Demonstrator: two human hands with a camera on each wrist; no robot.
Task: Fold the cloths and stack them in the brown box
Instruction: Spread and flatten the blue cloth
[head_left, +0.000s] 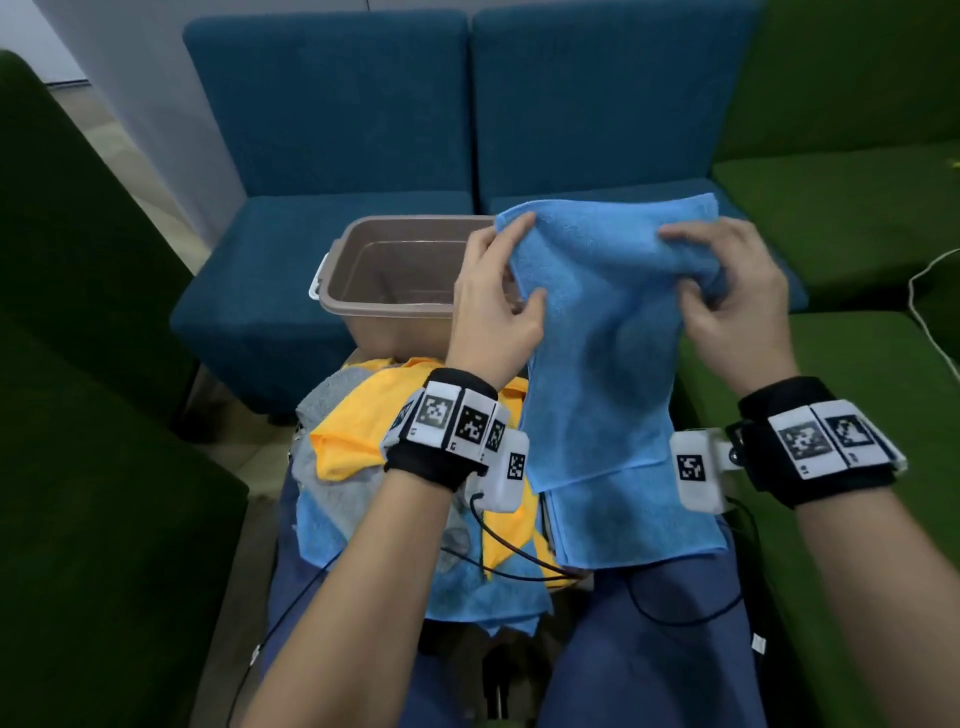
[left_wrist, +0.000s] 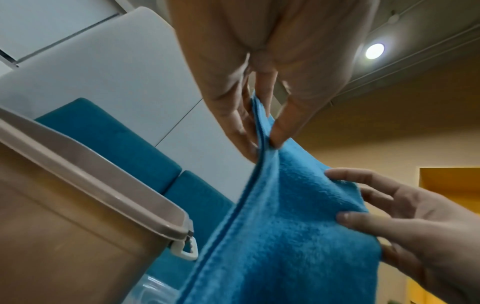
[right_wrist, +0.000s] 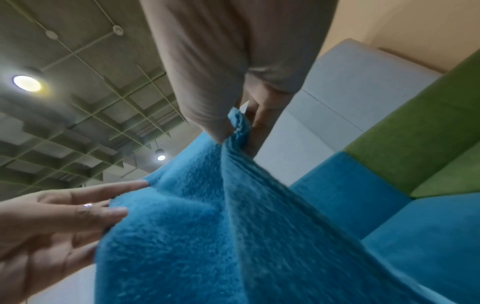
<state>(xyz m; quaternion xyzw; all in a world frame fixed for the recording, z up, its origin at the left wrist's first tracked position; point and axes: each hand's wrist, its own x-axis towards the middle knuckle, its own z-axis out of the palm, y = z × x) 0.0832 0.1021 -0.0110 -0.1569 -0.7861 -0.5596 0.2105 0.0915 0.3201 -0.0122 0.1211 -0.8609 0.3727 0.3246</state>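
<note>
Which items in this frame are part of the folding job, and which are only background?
Part of the job:
- blue cloth, pinched by the left hand and the right hand
- brown box, nothing visible inside
- pile of cloths, yellow, grey and blue, unfolded

Background:
- blue sofa
- green sofa
- white cable

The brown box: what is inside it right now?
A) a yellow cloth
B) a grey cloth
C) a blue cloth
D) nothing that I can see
D: in the head view the visible part of the brown box shows only bare walls and floor, while the blue cloth is held up beside it by the left hand and the right hand.
</note>
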